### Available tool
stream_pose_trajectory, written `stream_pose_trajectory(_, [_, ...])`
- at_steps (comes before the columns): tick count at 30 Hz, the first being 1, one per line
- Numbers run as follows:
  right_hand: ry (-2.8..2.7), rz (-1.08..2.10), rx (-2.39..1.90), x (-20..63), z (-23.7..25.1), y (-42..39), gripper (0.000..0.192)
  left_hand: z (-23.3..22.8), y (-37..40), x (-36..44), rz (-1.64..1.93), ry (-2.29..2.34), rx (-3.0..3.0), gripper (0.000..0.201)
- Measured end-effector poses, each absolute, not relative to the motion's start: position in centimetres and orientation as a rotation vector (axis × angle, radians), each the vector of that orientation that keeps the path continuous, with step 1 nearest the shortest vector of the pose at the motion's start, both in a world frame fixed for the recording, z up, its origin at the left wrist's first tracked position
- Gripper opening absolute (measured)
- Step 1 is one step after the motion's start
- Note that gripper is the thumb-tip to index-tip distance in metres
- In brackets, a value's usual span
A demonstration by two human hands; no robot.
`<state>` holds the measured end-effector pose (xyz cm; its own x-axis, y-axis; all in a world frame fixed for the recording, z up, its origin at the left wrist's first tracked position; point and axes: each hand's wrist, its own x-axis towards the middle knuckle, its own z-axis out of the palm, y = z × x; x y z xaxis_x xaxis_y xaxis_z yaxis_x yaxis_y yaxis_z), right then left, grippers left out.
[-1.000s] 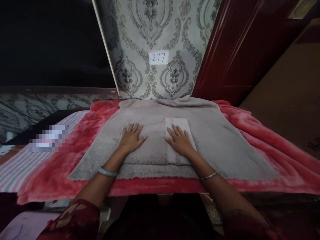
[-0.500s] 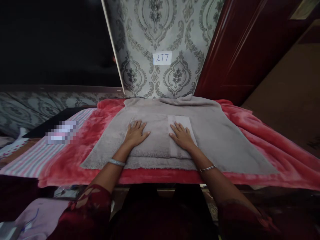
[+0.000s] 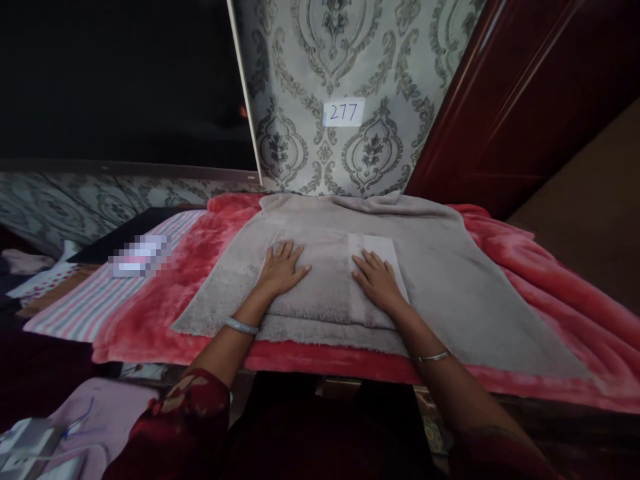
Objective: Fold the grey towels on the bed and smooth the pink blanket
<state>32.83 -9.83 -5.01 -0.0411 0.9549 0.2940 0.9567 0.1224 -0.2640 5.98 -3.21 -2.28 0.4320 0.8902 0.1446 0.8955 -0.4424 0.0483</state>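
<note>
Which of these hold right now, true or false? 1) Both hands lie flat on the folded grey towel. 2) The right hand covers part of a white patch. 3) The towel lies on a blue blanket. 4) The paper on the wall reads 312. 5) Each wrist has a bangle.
1) True: the left hand and the right hand lie palm down, fingers spread, on the folded grey towel.
2) True: it rests on the white patch.
3) False: the blanket is red.
4) False: the paper reads 277.
5) True: left bangle, right bangle.
</note>
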Motion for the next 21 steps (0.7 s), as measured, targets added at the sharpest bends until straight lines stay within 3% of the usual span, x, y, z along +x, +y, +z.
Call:
stream_pose_trajectory(7, [-2.375,0.184,-0.981,27.3,-3.2,-14.4,0.046,-2.2,-3.4,6.2,-0.25,-1.639,-2.63,0.07])
stream_pose_trajectory(12, [-2.448,0.045,-1.027,23.9,-3.4,-15.6,0.04,-2.1,-3.5,6.2,-0.242,-1.659,-2.643,0.071])
stream_pose_trajectory(16, [-2.385,-0.114,-0.956,23.4,-4.3,-15.1,0.02,-2.2,-3.4,6.2,-0.231,-1.676,-2.647,0.071])
stream_pose_trajectory(21, [-2.231,0.0,-0.892,23.1,-4.8,-15.1,0.016,-2.2,-3.4,6.3,-0.222,-1.679,-2.653,0.071])
